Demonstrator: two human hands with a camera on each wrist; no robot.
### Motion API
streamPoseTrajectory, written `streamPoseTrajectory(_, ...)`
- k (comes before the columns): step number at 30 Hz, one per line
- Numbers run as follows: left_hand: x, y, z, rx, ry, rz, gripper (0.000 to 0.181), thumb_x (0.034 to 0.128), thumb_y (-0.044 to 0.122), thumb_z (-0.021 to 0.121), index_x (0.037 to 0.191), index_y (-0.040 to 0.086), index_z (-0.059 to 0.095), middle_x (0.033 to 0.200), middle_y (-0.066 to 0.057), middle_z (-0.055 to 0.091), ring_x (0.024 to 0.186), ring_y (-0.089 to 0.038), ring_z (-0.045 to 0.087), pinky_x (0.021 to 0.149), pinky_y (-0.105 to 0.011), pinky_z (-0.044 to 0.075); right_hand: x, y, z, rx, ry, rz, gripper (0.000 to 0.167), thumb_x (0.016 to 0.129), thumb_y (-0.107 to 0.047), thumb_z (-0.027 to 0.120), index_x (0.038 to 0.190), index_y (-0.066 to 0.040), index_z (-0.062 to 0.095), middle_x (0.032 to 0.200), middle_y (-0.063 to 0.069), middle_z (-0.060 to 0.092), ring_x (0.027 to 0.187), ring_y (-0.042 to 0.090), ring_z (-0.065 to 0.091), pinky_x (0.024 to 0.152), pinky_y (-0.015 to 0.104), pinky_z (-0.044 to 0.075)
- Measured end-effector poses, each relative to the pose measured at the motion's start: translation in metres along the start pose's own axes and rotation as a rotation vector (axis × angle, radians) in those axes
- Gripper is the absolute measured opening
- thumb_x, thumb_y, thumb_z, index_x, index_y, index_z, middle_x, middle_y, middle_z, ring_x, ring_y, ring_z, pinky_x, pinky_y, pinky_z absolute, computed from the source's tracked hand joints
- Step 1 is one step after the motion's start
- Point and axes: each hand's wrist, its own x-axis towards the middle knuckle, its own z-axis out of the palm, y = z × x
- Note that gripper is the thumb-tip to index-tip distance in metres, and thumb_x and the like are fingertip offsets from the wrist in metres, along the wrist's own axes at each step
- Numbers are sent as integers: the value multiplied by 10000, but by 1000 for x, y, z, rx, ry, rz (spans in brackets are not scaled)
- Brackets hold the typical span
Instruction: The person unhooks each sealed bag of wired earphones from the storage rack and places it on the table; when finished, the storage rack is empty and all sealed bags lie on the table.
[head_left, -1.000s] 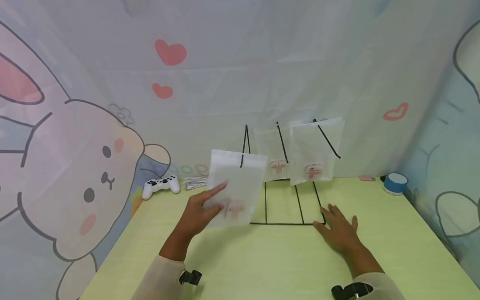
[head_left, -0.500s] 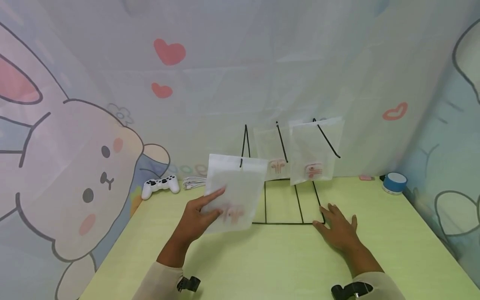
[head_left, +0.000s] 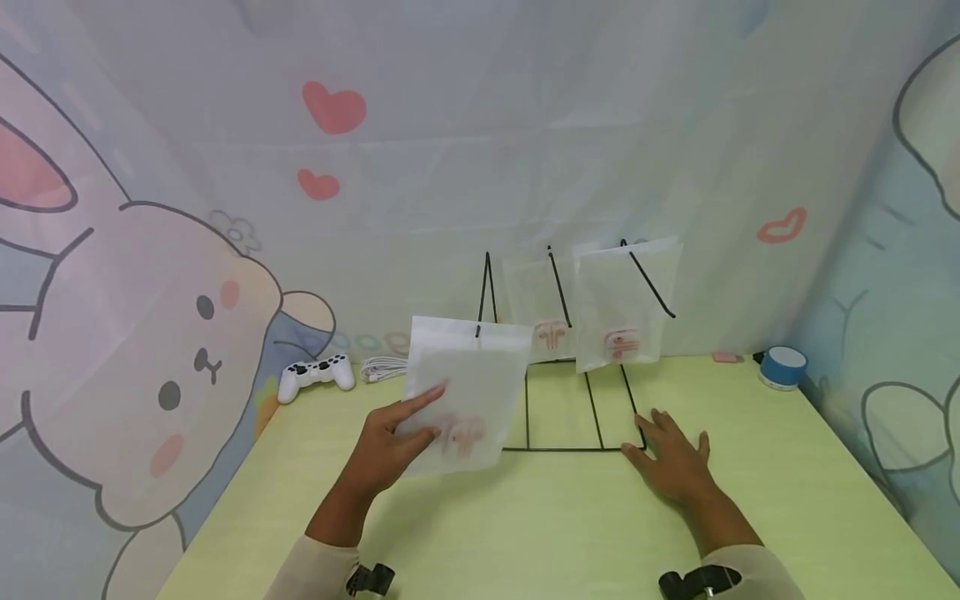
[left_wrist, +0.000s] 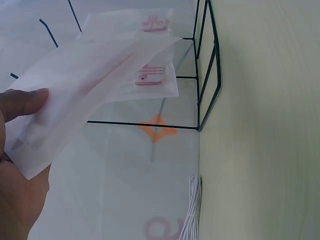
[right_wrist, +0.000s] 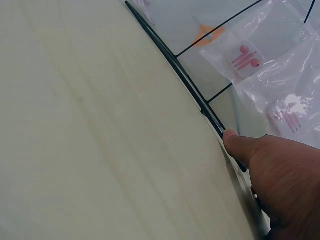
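My left hand (head_left: pixel 386 446) pinches the left edge of a frosted bag (head_left: pixel 468 375) with pink earphones showing through. The bag's top overlaps the tip of the left hook of a black wire rack (head_left: pixel 555 450). In the left wrist view the thumb of the left hand (left_wrist: pixel 25 165) lies on the bag (left_wrist: pixel 75 85). Two more places on the rack carry bags, one on the middle hook (head_left: pixel 525 287) and one on the right hook (head_left: pixel 618 292). My right hand (head_left: pixel 675 462) rests with spread fingers at the rack's front right corner; its thumb touches the wire in the right wrist view.
At the back left are a white game controller (head_left: pixel 317 375) and a coiled white cable (head_left: pixel 383 368). A blue and white round container (head_left: pixel 783 367) and a small pink item (head_left: pixel 725 357) stand at the back right of the green table (head_left: pixel 525 533).
The left hand has moved slightly down and towards the person with the bag, whose top edge now sits lower, at the hook's tip. The right hand stays at the rack's corner.
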Motion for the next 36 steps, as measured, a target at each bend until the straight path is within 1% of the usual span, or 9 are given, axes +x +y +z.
streamPoseTrajectory(6,-3,0,0,-3,-6,12,603,937,-82,791,1505,79,668,1441,-243,702,1296,-9,668,1016,-168,563,0,0,1,7,-11,7,745,1097,-527,602,1642,-37,467,1742,320,310,1629,563,252,1181,917,-1)
streamPoseTrajectory(12,-4,2,0,1,-11,61,607,929,-107,785,1500,60,667,1424,-266,706,1271,-17,686,999,-172,574,0,-1,1,9,-18,13,759,1096,-547,593,1651,-48,456,1749,316,298,1627,567,254,1183,915,-3)
streamPoseTrajectory(17,-5,-2,-1,-10,-8,130,606,921,-128,782,1491,45,672,1457,-165,708,1277,-29,688,1001,-171,575,0,0,1,10,-11,13,766,1093,-552,597,1651,-48,456,1750,313,300,1630,562,249,1188,909,-10)
streamPoseTrajectory(19,-5,-4,-1,-26,-7,144,611,915,-136,782,1486,56,679,1478,-77,703,1287,-28,688,1005,-170,573,0,0,1,9,-10,11,767,1094,-555,594,1652,-47,454,1750,314,297,1630,563,247,1187,908,-8)
streamPoseTrajectory(24,-8,-5,1,-36,-6,181,605,907,-155,777,1471,44,689,1501,44,676,1313,-22,677,1031,-163,557,0,-2,-1,9,-14,14,767,1093,-546,600,1650,-40,454,1748,320,297,1628,567,248,1185,909,-3)
streamPoseTrajectory(26,-8,-6,1,-27,-8,207,591,908,-160,773,1465,14,684,1503,39,671,1322,-28,673,1042,-166,553,0,-2,-1,14,-18,16,765,1092,-538,605,1653,-41,450,1751,318,293,1630,565,243,1188,907,-13)
streamPoseTrajectory(29,-10,-8,1,-31,-12,221,587,908,-165,769,1463,2,681,1508,37,668,1339,-30,666,1055,-163,547,0,-1,-1,16,-22,18,775,1093,-548,600,1657,-42,442,1753,318,288,1634,564,233,1190,904,-19)
streamPoseTrajectory(33,-13,-11,0,-31,-18,220,589,905,-167,770,1461,7,685,1508,45,667,1348,-25,662,1065,-155,539,0,-1,0,18,-22,18,777,1091,-554,600,1657,-43,445,1753,315,292,1636,562,233,1192,903,-22)
streamPoseTrajectory(36,-15,-14,-1,-14,-19,219,587,900,-160,780,1455,9,692,1490,-14,690,1323,-26,674,1047,-157,548,1,0,0,14,-12,10,776,1088,-554,603,1653,-44,451,1748,318,299,1629,565,245,1187,908,-13)
